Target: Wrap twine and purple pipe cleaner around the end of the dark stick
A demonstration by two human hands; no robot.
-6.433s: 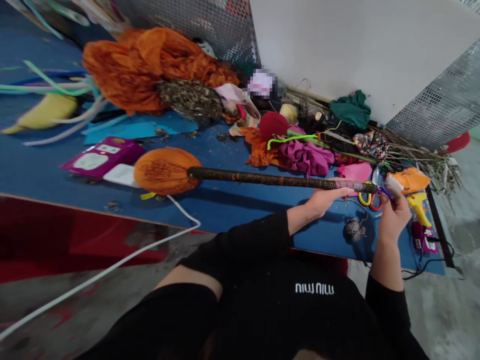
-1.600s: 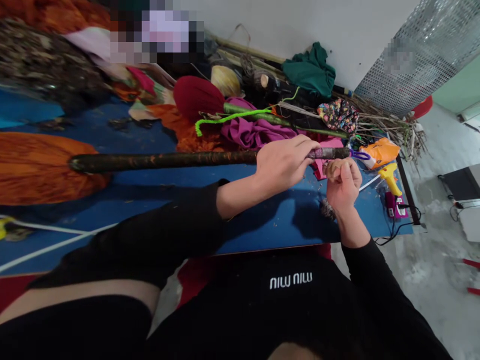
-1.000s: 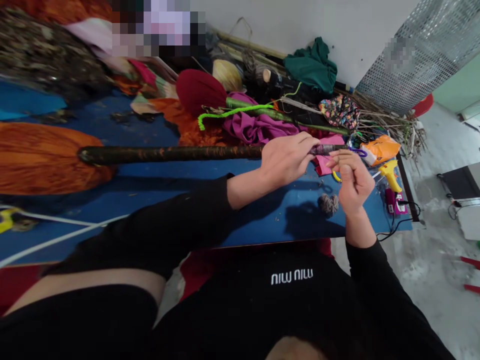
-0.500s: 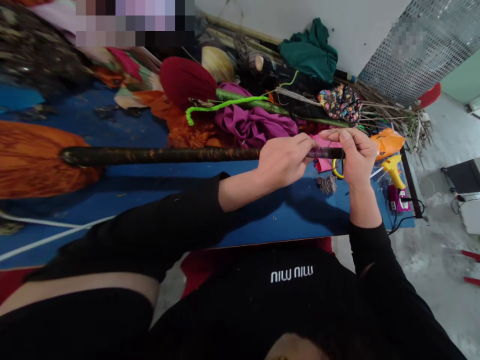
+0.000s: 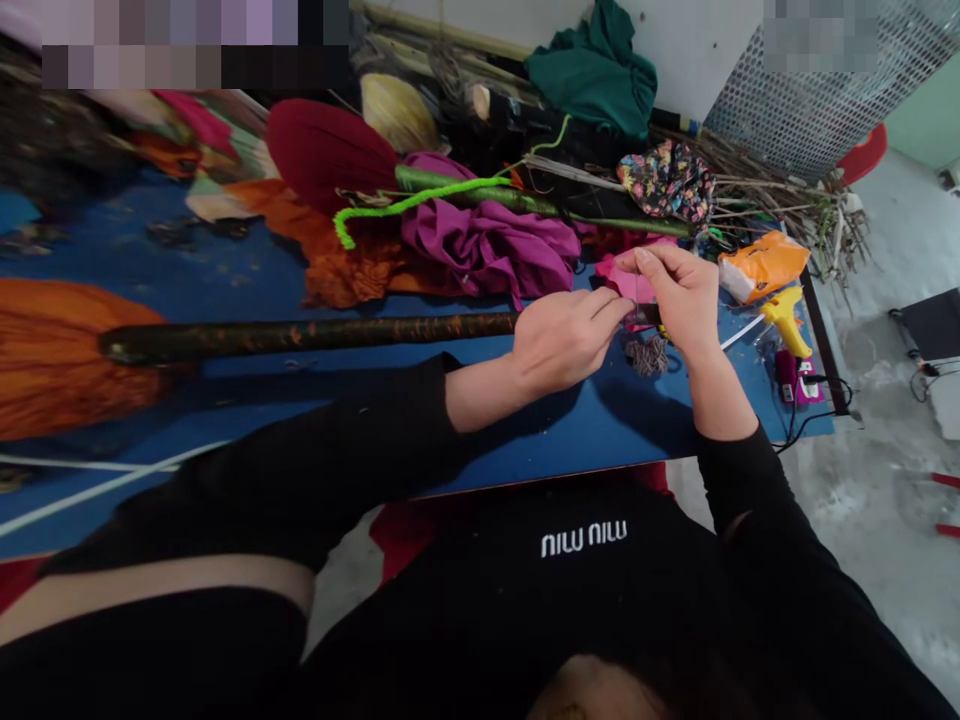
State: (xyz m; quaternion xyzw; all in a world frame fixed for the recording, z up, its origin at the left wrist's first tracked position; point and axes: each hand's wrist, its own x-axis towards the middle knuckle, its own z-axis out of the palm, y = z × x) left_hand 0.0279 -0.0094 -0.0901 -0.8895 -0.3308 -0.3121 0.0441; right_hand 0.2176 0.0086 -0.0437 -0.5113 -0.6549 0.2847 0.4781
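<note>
A long dark wooden stick (image 5: 322, 335) lies across my front, above the blue table. Its left end meets a bundle of gathered orange cloth (image 5: 67, 370). My left hand (image 5: 566, 335) is closed around the stick near its right end. Just right of it, my right hand (image 5: 679, 290) pinches thumb and forefinger together above the stick's tip. A thin thread seems to run from that pinch down to the stick, though it is very fine. Behind the hands lies pink cloth (image 5: 607, 268). A small bundle of grey yarn (image 5: 646, 354) rests just below them.
Purple cloth (image 5: 495, 245), a red cloth bundle (image 5: 330, 155) and a bright green pipe cleaner (image 5: 420, 205) lie behind the stick. A yellow glue gun (image 5: 785, 318), an orange packet (image 5: 765, 265) and a purple power strip (image 5: 799, 378) sit at the blue table's (image 5: 517, 440) right end.
My right hand has lifted off the stick's tip and shifted slightly left and up, fingers pinched. The left hand keeps its grip on the stick. The whole view has shifted a little.
</note>
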